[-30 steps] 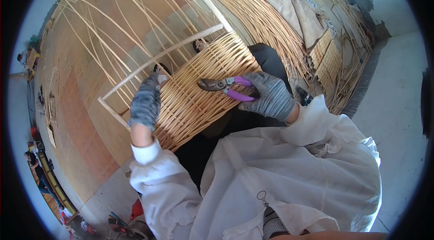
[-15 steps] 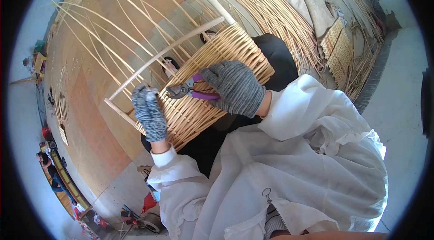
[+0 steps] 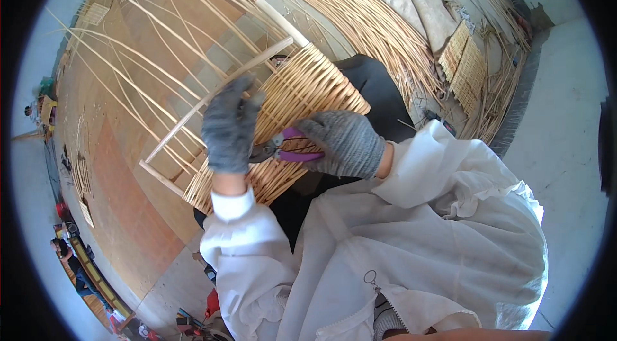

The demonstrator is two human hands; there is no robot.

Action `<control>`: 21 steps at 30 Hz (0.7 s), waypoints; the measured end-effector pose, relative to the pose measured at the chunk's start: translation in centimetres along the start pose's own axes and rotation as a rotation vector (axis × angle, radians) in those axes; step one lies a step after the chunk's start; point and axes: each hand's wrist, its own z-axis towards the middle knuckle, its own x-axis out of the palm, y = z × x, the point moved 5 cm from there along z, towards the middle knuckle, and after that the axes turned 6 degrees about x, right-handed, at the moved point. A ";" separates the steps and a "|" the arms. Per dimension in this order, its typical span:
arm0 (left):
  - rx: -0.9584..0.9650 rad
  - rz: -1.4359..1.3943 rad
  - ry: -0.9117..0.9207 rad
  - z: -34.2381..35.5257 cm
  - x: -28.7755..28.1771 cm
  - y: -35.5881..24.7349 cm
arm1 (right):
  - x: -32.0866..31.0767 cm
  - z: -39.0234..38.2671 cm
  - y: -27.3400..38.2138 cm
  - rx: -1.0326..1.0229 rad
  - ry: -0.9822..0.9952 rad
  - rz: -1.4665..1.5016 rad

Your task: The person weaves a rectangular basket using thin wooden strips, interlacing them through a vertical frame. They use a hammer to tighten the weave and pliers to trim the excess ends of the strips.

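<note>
**Trimming a woven wicker panel with purple-handled snips**

I look down at a woven wicker panel (image 3: 302, 103) resting across my lap, its weave set in a pale wooden frame (image 3: 212, 93). Everything here is placed from that panel.

My left hand (image 3: 228, 125), in a grey knit glove, lies on the panel's left part, fingers closed over the weave and the frame rail to steady it. My right hand (image 3: 344, 142), gloved the same, sits on the panel's lower right edge, fingers clamped on the purple handles of a pair of snips (image 3: 283, 148). The metal jaws point left, toward my left hand, low on the panel.

By my judgement I am at the cutting step: lining the snips up on a strand end near my left hand. The next move calls for a steady panel, the jaws set squarely on one strand, and my left fingers kept clear of the blades.

Long loose willow rods (image 3: 128, 71) fan out beyond the panel's upper left. A heap of cut willow (image 3: 379, 26) lies beyond its top, and smaller woven mats (image 3: 466, 68) sit well off to its upper right.

Hard to make out: whether the jaws are open or closed, and which strand they meet, since my left hand covers that spot. The panel's lower edge is hidden behind my white sleeves (image 3: 244, 238).
</note>
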 end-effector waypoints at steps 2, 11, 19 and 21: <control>0.200 0.390 0.116 0.4 1.9 0.2 | -1.1 -0.8 -0.3 0.045 0.007 0.008; -0.368 -0.580 -0.455 -6.2 -4.4 3.8 | -2.1 1.9 -0.6 -0.022 -0.152 -0.090; -0.288 -0.685 -0.109 -6.3 -3.7 0.6 | -1.2 1.0 -1.5 0.232 0.210 0.130; -0.141 -0.488 -0.147 -3.1 -0.5 -1.0 | -1.4 -1.4 -4.1 0.286 -0.015 0.301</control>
